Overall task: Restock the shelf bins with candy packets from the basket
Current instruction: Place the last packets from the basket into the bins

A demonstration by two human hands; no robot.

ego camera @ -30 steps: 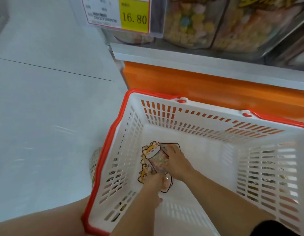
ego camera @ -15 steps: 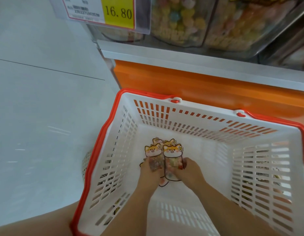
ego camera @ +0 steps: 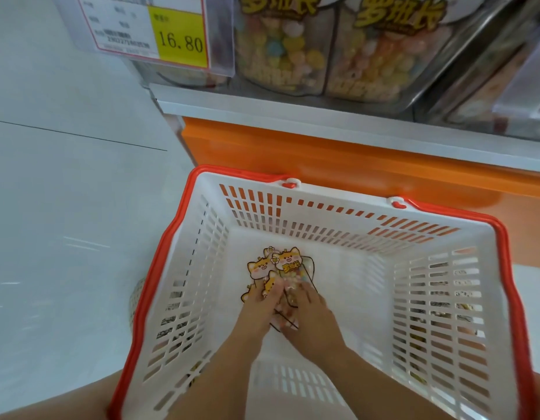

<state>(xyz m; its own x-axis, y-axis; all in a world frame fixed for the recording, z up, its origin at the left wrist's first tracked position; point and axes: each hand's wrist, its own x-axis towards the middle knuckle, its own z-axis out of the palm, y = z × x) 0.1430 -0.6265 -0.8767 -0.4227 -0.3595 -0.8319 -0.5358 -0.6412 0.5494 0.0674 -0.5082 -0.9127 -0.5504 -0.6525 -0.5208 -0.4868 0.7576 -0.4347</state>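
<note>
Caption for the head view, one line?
Left hand and right hand grip candy packets at the bottom of the white basket below the shelf bins.

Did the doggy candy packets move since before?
Yes. The candy packets lay spread out by the basket's left wall; now the left hand and right hand hold them bunched together, tops toward its far wall.

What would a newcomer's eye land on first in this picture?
The white basket with its red rim fills the lower frame, and at its bottom the left hand and right hand grip a bunch of cartoon-dog candy packets. Above, a yellow price tag reading 16.80 hangs beside clear shelf bins of pastel candy.
</note>
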